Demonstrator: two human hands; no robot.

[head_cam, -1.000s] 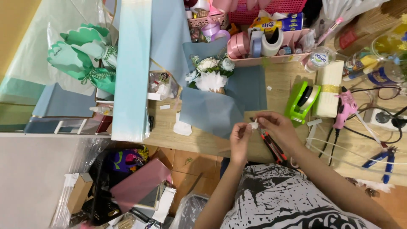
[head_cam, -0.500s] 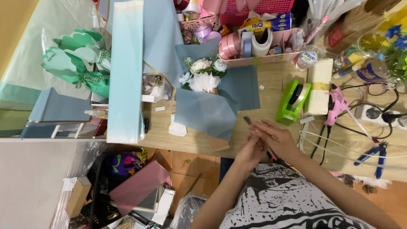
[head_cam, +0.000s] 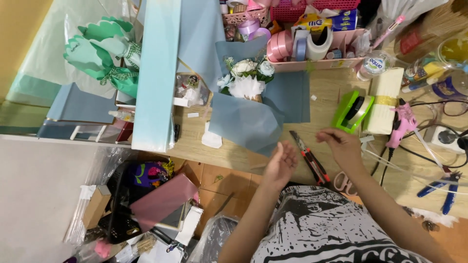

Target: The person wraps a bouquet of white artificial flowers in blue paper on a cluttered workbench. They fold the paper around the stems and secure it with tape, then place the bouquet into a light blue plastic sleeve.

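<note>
your right hand (head_cam: 341,146) hovers above the desk (head_cam: 321,87) with the fingers curled in a narrow pinch; whether a scrap is caught in that grip is too small to tell. your left hand (head_cam: 282,163) is open, palm up and empty, at the desk's near edge, just beside the lower corner of the blue wrapping paper (head_cam: 243,122). that paper is folded around a small bouquet of white flowers (head_cam: 246,80), which lies well onto the desk ahead of your left hand. between your hands lies a red and black utility knife (head_cam: 308,157), untouched.

it looks like a pause in the wrapping, with both hands off the bouquet. a next move would probably call for something to fasten the paper: the green tape dispenser (head_cam: 352,111) sits just beyond your right hand, and the pink glue gun (head_cam: 400,124) lies further right, past a cream roll (head_cam: 385,100) with a gold band.

at the far edge, a pink tray (head_cam: 317,64) holds ribbon spools (head_cam: 279,47) and a white tape roll (head_cam: 319,45); behind it sits a yellow and blue box (head_cam: 324,19). a bottle with a white cap (head_cam: 373,65) lies beside the tray. blue pliers (head_cam: 441,187) rest far right.
</note>
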